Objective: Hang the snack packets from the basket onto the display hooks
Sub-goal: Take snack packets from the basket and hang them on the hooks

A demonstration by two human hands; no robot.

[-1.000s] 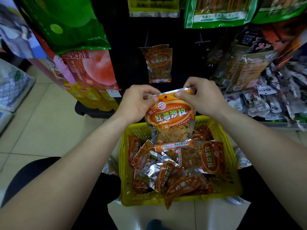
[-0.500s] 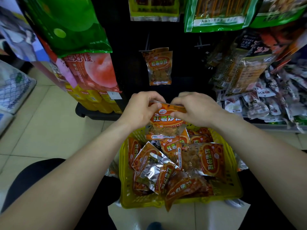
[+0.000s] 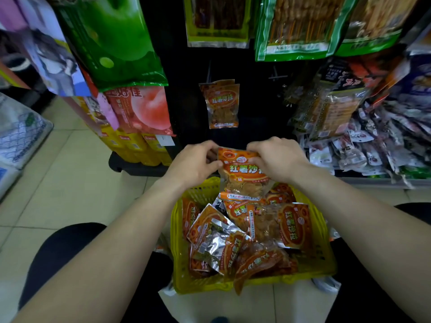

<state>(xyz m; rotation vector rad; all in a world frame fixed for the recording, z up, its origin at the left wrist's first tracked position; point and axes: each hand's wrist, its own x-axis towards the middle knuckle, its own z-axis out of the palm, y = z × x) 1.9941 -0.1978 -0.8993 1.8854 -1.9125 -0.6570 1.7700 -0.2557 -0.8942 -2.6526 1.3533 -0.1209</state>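
The left hand [image 3: 194,164] and right hand [image 3: 278,159] each pinch the top edge of one orange plastic snack packet with a clear window [image 3: 242,176], holding it upright just above the far rim of the yellow slotted plastic basket [image 3: 177,231]. A heap of matching packets [image 3: 291,227] lies inside the basket. Only the hung orange packets [image 3: 221,103] show on the black display panel, beside a bare metal hook [image 3: 276,75], so most of the hanging seems left. Beige floor tiles [image 3: 58,173] lie below, and big green bags [image 3: 112,38] hang overhead.
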